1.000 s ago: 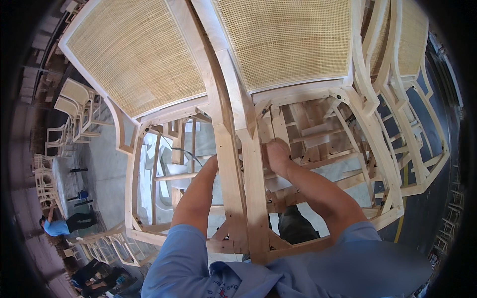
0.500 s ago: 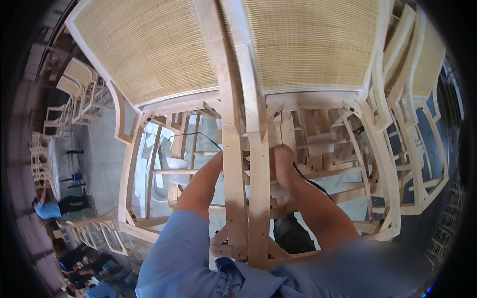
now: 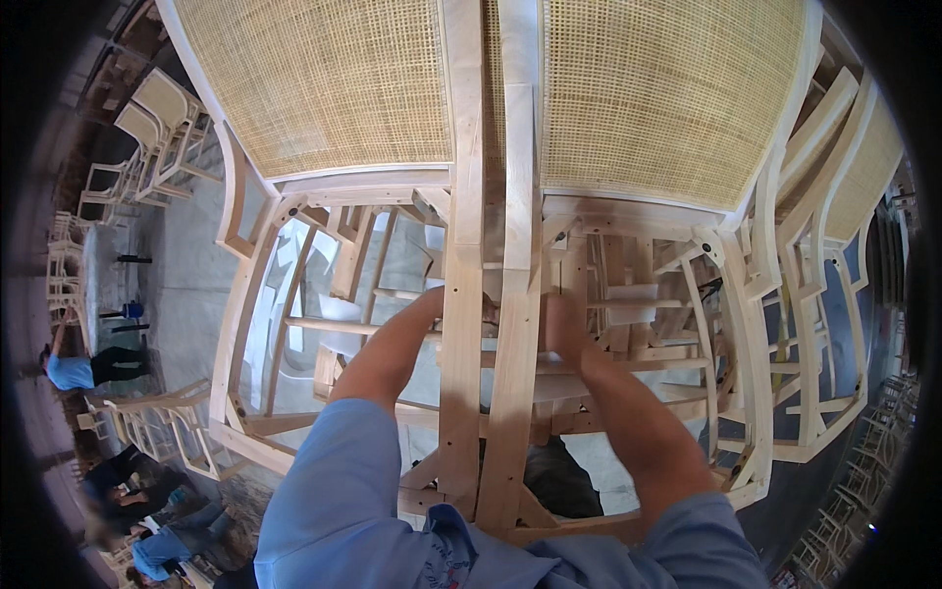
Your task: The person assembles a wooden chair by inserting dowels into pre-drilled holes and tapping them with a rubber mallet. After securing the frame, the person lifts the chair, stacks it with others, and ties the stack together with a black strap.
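Left hand (image 3: pixel 436 301) reaches behind the paired rails' (image 3: pixel 461 378) left edge, right hand (image 3: pixel 563 316) beside their right; gaps between slats (image 3: pixel 312 323) lie outward; mostly hidden, finger spread and hold I can't tell.

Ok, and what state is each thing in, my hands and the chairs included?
Left hand: partly hidden behind the left post; grip unclear.
Right hand: beside the right post; grip unclear.
Left post: standing close beside the right post.
Left seat frame: uncovered, bars showing.
Right seat frame: uncovered, bars showing.
Left cane panel: fitted in its frame.
Right cane panel: fitted in its frame.
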The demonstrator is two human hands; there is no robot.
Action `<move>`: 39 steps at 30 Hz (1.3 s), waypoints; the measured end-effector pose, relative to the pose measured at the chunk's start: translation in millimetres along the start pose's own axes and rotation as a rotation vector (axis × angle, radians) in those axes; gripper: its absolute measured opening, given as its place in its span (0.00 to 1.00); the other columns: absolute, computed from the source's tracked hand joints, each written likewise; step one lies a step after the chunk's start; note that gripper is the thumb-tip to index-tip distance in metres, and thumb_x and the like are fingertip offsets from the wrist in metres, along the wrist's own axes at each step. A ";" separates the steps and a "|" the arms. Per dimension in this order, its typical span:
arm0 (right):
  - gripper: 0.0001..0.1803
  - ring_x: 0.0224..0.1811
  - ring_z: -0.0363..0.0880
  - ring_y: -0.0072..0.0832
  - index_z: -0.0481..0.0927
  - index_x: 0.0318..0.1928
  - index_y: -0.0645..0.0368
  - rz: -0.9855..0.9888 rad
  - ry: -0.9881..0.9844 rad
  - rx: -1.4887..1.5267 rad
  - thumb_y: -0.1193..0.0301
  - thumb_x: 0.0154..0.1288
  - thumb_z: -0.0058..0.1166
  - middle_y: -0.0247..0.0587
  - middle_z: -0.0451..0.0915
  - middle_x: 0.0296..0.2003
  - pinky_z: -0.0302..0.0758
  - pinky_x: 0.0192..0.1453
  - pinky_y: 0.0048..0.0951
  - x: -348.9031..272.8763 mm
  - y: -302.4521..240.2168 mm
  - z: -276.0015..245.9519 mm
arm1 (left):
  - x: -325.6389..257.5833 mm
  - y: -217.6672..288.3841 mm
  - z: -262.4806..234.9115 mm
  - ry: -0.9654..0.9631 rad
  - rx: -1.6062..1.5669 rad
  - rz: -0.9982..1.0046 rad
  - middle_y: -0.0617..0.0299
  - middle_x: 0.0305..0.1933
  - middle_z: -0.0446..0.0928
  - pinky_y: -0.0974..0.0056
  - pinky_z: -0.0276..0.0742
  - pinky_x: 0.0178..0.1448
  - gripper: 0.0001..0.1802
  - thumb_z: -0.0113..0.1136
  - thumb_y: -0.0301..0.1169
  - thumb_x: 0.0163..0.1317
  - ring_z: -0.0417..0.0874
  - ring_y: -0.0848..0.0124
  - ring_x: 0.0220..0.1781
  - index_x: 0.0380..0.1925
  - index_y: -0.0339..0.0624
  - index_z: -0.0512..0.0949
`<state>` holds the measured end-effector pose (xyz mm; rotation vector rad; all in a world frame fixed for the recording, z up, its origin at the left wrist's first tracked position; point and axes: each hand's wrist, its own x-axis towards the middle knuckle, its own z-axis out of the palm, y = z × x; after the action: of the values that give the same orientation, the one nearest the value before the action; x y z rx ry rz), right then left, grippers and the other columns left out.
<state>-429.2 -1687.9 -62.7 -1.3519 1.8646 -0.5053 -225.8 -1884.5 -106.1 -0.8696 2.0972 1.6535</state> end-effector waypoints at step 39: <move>0.08 0.21 0.73 0.19 0.82 0.50 0.62 0.272 -0.097 0.983 0.77 0.73 0.58 0.38 0.82 0.30 0.67 0.22 0.23 -42.0 -101.5 -135.2 | -147.2 228.5 51.0 0.600 -0.333 0.362 0.65 0.35 0.83 0.67 0.76 0.50 0.16 0.57 0.37 0.80 0.80 0.76 0.41 0.37 0.36 0.85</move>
<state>-463.7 -1701.1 107.6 -0.4468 1.3566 -1.0080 -266.5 -1766.0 140.5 -1.2773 2.5233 2.1832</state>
